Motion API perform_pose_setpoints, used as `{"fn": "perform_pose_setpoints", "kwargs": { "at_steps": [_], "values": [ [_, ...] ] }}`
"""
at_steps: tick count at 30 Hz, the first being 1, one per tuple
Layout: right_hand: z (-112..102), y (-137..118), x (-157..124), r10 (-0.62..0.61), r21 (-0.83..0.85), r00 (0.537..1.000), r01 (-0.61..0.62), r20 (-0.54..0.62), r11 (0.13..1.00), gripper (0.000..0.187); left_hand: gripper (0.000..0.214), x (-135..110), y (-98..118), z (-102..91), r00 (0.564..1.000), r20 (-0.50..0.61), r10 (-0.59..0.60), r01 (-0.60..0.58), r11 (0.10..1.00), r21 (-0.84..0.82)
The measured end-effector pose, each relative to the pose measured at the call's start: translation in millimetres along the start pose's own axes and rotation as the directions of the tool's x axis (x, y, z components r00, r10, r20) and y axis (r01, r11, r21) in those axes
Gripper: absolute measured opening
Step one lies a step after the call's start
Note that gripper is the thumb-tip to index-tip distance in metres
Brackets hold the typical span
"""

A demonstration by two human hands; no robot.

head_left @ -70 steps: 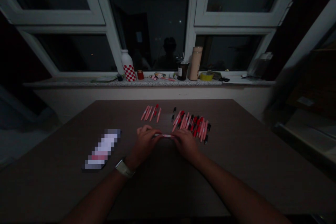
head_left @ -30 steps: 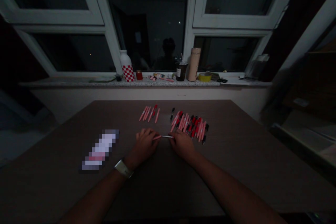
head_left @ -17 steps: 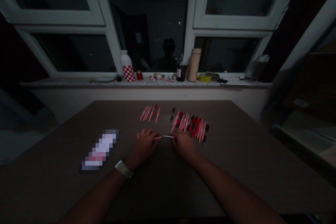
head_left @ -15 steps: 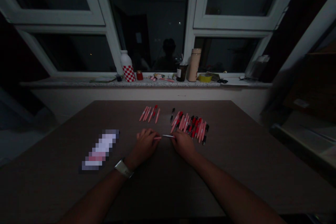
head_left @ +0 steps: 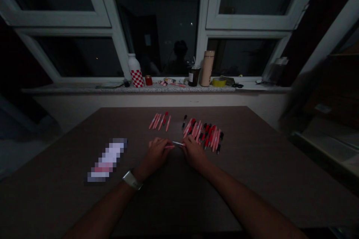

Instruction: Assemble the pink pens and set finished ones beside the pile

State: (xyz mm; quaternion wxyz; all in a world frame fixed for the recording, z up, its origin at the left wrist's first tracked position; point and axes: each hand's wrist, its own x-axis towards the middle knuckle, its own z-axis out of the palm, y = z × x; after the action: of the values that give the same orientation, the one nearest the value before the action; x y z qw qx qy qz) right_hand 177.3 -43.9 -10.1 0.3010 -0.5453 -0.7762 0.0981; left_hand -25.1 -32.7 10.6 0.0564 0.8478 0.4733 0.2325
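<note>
And we're in a room of a home here, with night-black panes in a white-framed window (head_left: 209, 44) straight ahead of the left hand (head_left: 155, 154) and the right hand (head_left: 195, 154)! They're working at a dark table (head_left: 241, 164), and beyond them the speckled stone sill (head_left: 70, 88) carries everyday household clutter: a red-checked bottle (head_left: 135, 75) ahead of the left hand, then a tall beige thermos (head_left: 208, 69), a roll of yellow tape (head_left: 219, 82) and scissors (head_left: 238, 86) off past the right.

Thin pen refill (head_left: 178, 143) now tilted, no longer level (right hand (head_left: 195, 153) slightly nearer the pink barrel (head_left: 169, 146)).
</note>
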Motion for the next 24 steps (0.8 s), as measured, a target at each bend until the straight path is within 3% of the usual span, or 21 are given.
{"fn": "perform_pose_setpoints", "kwargs": {
  "at_steps": [6, 13, 24],
  "values": [
    [-0.5, 1.7, -1.3, -0.057, 0.144, 0.998, 0.057, -0.007, 0.988, 0.014, 0.020, 0.1, 2.8, -1.4, 0.999, 0.002, 0.047, -0.047, 0.998, -0.050],
    [-0.8, 2.9, -1.0, -0.110, 0.156, 0.993, 0.114, -0.034, 0.981, 0.013, 0.019, -1.0, 4.6, -3.0, 0.998, -0.006, 0.066, -0.066, 0.996, -0.063],
    [1.1, 5.2, -0.8, 0.017, 0.347, 0.990, 0.034, -0.143, 0.937, 0.008, 0.023, 0.3, 9.1, -7.6, 0.992, -0.008, 0.124, -0.124, 0.988, -0.095]
  ]
}}
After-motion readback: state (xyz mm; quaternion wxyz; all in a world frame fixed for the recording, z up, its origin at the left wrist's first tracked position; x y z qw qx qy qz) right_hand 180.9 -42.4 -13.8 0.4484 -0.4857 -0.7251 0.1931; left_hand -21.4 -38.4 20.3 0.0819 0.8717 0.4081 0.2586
